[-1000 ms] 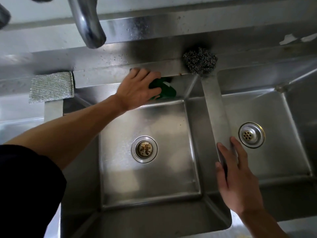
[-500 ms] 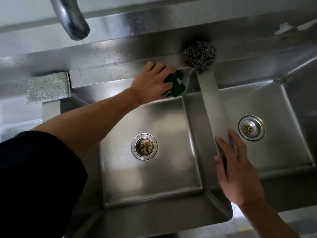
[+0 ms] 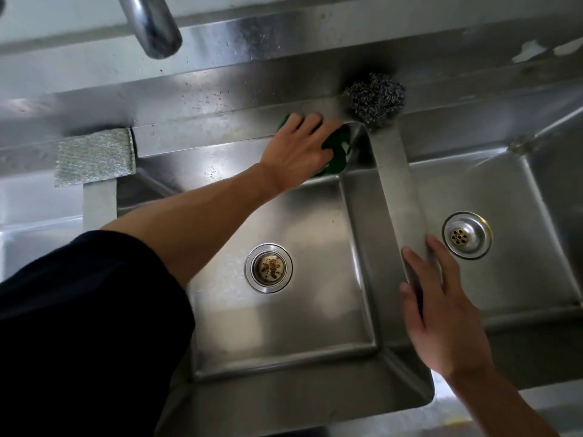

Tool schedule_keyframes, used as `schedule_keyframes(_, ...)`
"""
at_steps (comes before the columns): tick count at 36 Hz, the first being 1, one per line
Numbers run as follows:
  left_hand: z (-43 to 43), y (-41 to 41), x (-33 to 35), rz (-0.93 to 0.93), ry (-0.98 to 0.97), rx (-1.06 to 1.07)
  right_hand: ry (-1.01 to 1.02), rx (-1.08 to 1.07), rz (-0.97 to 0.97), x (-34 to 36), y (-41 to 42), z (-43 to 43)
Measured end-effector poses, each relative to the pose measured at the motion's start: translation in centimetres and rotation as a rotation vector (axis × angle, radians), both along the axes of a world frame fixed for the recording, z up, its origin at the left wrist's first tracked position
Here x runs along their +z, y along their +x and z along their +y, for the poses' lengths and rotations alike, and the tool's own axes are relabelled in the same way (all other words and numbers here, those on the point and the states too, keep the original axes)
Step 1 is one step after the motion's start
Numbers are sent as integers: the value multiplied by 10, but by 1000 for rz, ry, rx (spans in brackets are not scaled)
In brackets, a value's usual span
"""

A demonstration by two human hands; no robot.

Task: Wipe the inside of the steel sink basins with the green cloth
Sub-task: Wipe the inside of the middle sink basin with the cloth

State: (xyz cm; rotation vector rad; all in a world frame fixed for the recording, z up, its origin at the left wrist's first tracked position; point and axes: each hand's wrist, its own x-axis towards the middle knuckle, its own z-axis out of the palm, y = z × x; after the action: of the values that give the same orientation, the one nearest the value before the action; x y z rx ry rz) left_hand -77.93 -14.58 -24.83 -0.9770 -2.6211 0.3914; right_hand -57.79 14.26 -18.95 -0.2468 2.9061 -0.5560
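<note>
My left hand [image 3: 299, 149] presses the green cloth [image 3: 337, 152] against the back wall of the middle steel basin [image 3: 284, 326], in its far right corner. Most of the cloth is hidden under my palm and fingers; a green edge also shows left of my fingers. My right hand [image 3: 441, 313] rests flat on the steel divider [image 3: 397, 190] between the middle basin and the right basin [image 3: 520, 272], fingers spread, holding nothing.
A steel wool scourer [image 3: 375, 99] sits on the back ledge at the head of the divider. A grey-green pad [image 3: 94, 156] lies on the ledge at left. The faucet spout [image 3: 151, 26] hangs above. Each basin has a round drain [image 3: 268, 268] [image 3: 467, 236].
My left hand has slid the green cloth to the right along the basin's back wall into the far right corner. My right hand has stayed on the divider.
</note>
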Motion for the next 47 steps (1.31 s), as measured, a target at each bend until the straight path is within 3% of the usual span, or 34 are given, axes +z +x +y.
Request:
schedule_keyframes(8, -83, 43, 0, 44, -45, 61, 11, -18, -5, 2, 1, -3)
schedule_keyframes(19, -184, 107, 1, -143, -14, 375, 13, -12, -12, 7, 1, -7)
schedule_keyframes(36, -72, 50, 5, 16, 304, 87, 16, -27, 19, 3, 0, -8)
schedule_keyframes(47, -16, 71, 55, -252, 656, 102, 30, 5, 22, 1, 0, -1)
